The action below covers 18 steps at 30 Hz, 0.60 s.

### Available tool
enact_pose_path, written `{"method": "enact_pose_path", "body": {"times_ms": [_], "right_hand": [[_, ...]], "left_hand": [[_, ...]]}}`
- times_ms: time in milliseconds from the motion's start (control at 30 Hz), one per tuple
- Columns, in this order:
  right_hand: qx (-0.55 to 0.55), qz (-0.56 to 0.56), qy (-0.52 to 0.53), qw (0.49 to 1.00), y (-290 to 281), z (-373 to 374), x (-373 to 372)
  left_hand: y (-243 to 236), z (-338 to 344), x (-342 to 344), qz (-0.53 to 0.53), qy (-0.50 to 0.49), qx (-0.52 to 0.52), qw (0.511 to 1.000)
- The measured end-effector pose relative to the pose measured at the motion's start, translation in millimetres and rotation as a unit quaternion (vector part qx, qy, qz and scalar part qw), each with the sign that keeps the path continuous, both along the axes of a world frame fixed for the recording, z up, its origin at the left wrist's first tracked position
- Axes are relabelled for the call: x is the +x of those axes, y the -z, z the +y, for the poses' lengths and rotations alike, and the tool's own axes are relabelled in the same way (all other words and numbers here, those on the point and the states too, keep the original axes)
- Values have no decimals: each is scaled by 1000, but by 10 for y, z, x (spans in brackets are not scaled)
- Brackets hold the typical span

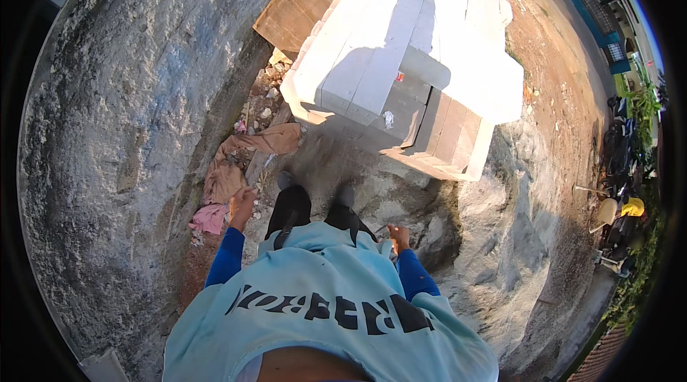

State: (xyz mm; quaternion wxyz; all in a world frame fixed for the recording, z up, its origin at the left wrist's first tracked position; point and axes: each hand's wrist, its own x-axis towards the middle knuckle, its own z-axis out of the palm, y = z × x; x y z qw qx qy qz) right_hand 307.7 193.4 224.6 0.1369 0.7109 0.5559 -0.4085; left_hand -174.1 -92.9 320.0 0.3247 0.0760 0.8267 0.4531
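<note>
My left hand (243,207) hangs low beside my left leg, near a brown cloth (224,174) and a pink cloth (209,218) on the ground. Its fingers look curled in; whatever may be in them is too small to tell. By my right hip, my right hand (399,237) has its fingers drawn together near a thin dark line, and I cannot make out what they hold. Ahead of my feet stands a large stack of pale rectangular blocks (361,60). The stack's near side steps down to lower grey blocks (447,124); my shadow falls across it.
A rough grey mound (143,117) rises along the left, and pale sandy material (501,217) lies to the right. Brown board (304,3) leans behind the stack. Rubble (266,99) lies between mound and stack. Far right are a yellow object (632,207) and parked motorbikes (617,139).
</note>
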Motion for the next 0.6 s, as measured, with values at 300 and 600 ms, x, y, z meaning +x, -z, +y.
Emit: {"method": "enact_pose_path", "body": {"times_ms": [300, 600], "right_hand": [[224, 127, -151, 954, -757, 583, -2088], [411, 271, -239, 837, -1909, 1548, -4804]], "left_hand": [[173, 1107, -874, 14, 49, 46, 998], [94, 2750, -1435, -321, 52, 81, 942]]}}
